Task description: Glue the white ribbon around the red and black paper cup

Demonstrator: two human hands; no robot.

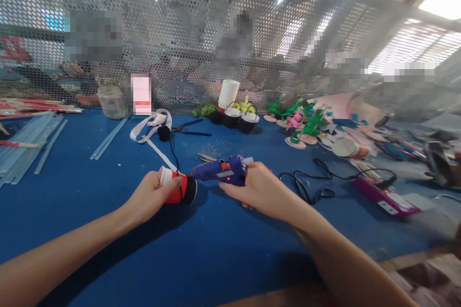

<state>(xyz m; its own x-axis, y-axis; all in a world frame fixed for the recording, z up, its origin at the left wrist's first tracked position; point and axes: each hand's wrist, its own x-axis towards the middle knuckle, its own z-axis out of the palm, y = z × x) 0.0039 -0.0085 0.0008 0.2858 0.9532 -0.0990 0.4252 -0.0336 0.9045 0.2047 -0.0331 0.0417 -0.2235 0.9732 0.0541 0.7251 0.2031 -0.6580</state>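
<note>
The left hand [153, 194] grips a red cup [175, 195] lying on its side, its long axis running from the white rim at 10 o'clock to the black end at 4. The right hand [262, 187] is wrapped around a glue gun [230, 168] at the cup's 3 o'clock, nozzle aimed at 9; whether its tip touches the black end is hard to tell. Nothing visible stands between them. Farther out on the tabletop [216, 254], scissors [206, 158] lie at 1 o'clock, a ribbon [136, 132] at 11, a black cord [299, 186] at 3.
</note>
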